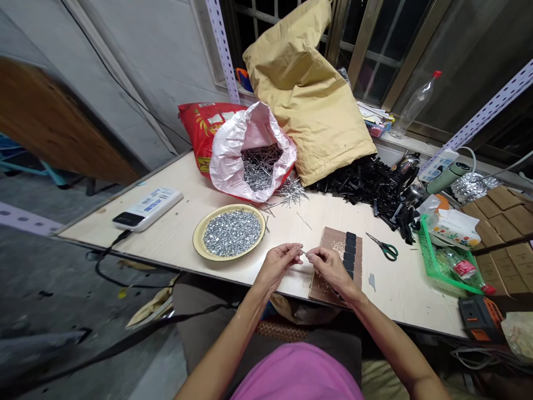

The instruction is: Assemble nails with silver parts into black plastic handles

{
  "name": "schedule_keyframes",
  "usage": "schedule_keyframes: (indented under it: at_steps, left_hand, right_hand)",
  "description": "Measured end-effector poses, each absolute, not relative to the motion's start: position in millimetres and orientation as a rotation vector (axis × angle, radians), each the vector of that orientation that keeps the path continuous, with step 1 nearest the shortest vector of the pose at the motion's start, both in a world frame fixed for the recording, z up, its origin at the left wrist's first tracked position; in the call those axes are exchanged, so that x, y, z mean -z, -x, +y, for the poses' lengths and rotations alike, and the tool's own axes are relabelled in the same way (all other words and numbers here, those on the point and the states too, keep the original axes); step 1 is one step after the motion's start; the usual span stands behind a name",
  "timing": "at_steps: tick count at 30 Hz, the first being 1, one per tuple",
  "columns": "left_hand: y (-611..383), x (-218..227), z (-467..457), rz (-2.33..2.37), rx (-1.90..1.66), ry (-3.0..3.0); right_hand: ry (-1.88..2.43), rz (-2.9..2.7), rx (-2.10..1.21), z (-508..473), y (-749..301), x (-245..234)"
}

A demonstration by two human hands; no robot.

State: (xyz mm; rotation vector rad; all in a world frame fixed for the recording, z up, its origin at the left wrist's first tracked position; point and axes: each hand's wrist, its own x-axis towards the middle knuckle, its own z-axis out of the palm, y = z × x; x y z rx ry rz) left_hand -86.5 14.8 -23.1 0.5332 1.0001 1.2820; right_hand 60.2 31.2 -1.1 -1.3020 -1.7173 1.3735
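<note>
My left hand (280, 265) and my right hand (331, 268) meet over the table's front edge, fingertips pinched. Between them runs a thin metal pin (304, 253), gripped from both ends; its tips are hidden by the fingers. Under my right hand and forearm lies a brown board (328, 239) bearing a row of black plastic pieces (350, 253). To the left of my left hand stands a yellowish bowl (199, 244) full of small shiny metal parts (231, 232). Behind it, an open red-and-white sack (225, 161) spills metal pins (291, 191) onto the tabletop.
Black plastic parts (366, 180) are heaped below a large tan paper bag (312, 105). Scissors (385, 248) lie right of the board, near a green basket (431, 261). A white power bank (147, 208) with a cable sits at left. Small cardboard boxes (499, 244) are stacked at far right.
</note>
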Motion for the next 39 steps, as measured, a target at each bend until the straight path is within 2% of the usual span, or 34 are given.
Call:
schedule_keyframes:
  at_steps: [4,6,8,14,19,21,27,36,39]
  left_hand:
    - [88,22,15,0.936,-1.213,-0.492]
    - [88,21,14,0.987,-1.219,-0.545]
    - [86,20,13,1.061,-1.244,-0.610]
    - [83,23,13,1.153,-1.281,-0.628]
    - [82,28,13,1.197,-1.270,-0.668]
    - [82,28,13,1.222,-1.275,-0.713]
    - [83,26,15,1.259,-1.259,-0.919]
    - [84,30,15,1.233,-1.178,-0.957]
    - [84,31,14,1.223,-1.171,-0.921]
  right_hand:
    - [1.301,-1.573,-1.605,30,-63,3]
    - [1.302,-1.608,-1.588,29,-64,5]
    - [1.298,-1.754,-1.342,27,-65,5]
    - [1.192,-2.232,-0.264,18,-66,14]
    - [1.154,-2.338,0.116,17,-67,21]
    - [1.182,-2.355,0.081,18,-68,20]
    - [1.230,-2.281,-0.384,19,-72,14]
    - [1.271,-2.344,-0.390,18,-74,16]
    - [1.259,-2.400,-0.265,17,-75,16]
